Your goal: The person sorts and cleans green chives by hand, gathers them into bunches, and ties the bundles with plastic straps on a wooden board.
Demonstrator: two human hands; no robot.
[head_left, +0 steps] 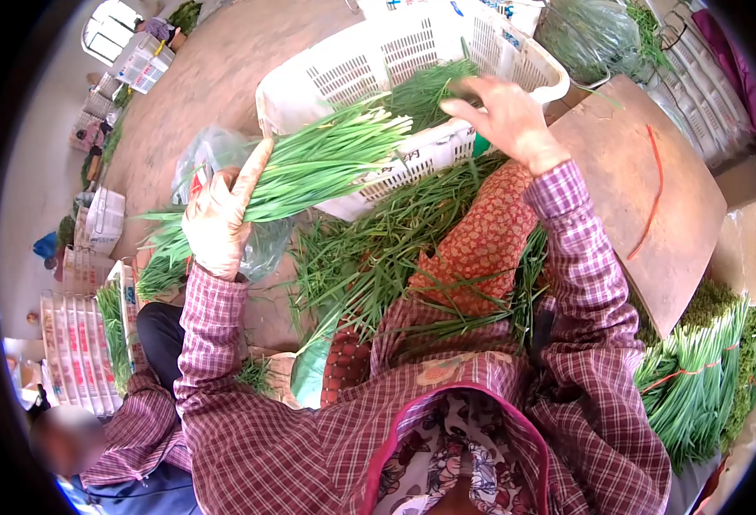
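My left hand (219,215) is closed around a bunch of garlic chives (326,163), thumb on top, its pale cut ends pointing right toward the white plastic crate (309,86). Over the crate's near right rim is my right hand (507,116), slightly blurred, fingers and thumb apart and nothing visible in them. More loose chives (434,90) lie inside the crate beneath it. A heap of loose green leaves (378,249) spreads over my lap and the red flowered cloth (481,240).
A brown board (635,189) with an orange-red tie (653,189) on it lies to the right. Below it stand tied chive bundles (687,378). A clear plastic bag (266,245) is behind my left hand. Another person (129,438) sits at lower left, near stacked crates (78,352).
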